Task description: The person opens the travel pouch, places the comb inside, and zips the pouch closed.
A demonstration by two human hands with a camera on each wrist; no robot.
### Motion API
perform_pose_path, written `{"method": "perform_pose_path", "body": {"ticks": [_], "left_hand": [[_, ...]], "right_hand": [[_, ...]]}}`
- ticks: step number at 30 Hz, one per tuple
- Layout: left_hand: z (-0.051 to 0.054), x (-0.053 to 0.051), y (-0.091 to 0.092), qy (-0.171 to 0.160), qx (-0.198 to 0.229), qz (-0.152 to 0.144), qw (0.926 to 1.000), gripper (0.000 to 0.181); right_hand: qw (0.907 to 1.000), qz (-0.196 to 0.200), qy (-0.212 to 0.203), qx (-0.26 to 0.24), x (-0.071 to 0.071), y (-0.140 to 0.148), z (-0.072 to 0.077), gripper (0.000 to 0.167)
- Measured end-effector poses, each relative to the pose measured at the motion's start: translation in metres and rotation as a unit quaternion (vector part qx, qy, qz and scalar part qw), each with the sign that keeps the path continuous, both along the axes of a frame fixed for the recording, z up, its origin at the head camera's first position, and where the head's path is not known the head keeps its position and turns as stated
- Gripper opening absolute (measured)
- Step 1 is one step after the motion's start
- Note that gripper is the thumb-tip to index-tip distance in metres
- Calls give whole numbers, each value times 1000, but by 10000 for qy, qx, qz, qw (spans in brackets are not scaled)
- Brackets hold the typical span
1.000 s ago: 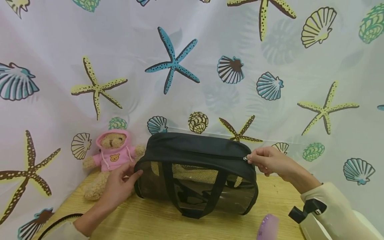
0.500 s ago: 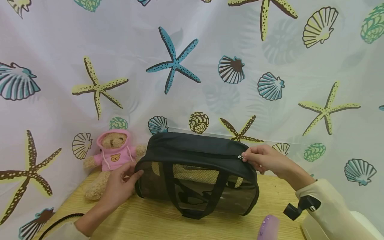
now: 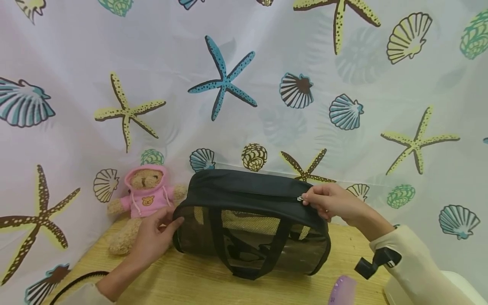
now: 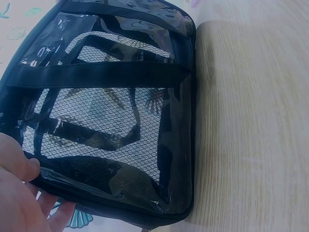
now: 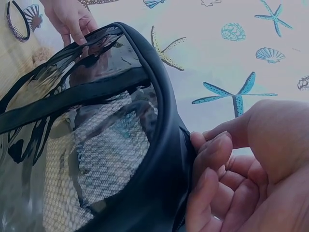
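Observation:
A black bag (image 3: 244,186) with see-through front, mesh back and black carry straps stands upright on the wooden table (image 3: 183,279). My left hand (image 3: 154,237) grips its left end, thumb on the front edge and fingers behind; the left wrist view shows this hand (image 4: 24,188) at the bag's corner. At the top right, my right hand (image 3: 335,203) pinches the silver zipper pull (image 3: 300,199) between thumb and forefinger. Up close, that hand (image 5: 241,169) has its other fingers curled beside the bag's dark rim, and the pull itself is hidden there.
A teddy bear (image 3: 146,199) in a pink hoodie sits behind my left hand. A purple translucent object (image 3: 342,290) lies at the front right, beside a white object (image 3: 453,284) partly under my right sleeve. A dark headband (image 3: 76,281) lies at lower left. A shell-patterned curtain (image 3: 259,127) hangs behind.
My right hand has drawn the zipper pull a short way left along the bag's top. The left hand keeps its hold on the bag's left end.

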State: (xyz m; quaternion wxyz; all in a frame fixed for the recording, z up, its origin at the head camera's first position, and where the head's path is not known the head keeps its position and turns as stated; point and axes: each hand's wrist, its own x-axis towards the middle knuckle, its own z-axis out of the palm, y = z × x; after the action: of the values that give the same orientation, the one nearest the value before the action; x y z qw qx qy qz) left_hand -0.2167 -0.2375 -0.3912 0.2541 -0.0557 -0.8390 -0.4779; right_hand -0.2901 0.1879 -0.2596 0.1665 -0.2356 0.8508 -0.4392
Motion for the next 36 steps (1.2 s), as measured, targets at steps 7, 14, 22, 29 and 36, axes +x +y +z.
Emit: {"method": "perform_pose_path", "body": {"ticks": [7, 14, 22, 29, 36], "left_hand": [[1, -4, 0, 209, -207, 16, 9996, 13], [5, -6, -1, 212, -167, -28, 9996, 10], [3, -3, 1, 28, -15, 23, 10000, 10], [1, -4, 1, -35, 52, 59, 10000, 11], [-2, -2, 0, -31, -8, 80, 10000, 9]], "right_hand": [[10000, -53, -71, 17, -1, -5, 4, 33], [10000, -21, -8, 33, -3, -11, 8, 33], [9997, 71, 106, 200, -3, -20, 8, 33], [9993, 164, 211, 278, -5, -29, 9, 34], [9991, 258, 257, 238, -6, -40, 8, 32]]}}
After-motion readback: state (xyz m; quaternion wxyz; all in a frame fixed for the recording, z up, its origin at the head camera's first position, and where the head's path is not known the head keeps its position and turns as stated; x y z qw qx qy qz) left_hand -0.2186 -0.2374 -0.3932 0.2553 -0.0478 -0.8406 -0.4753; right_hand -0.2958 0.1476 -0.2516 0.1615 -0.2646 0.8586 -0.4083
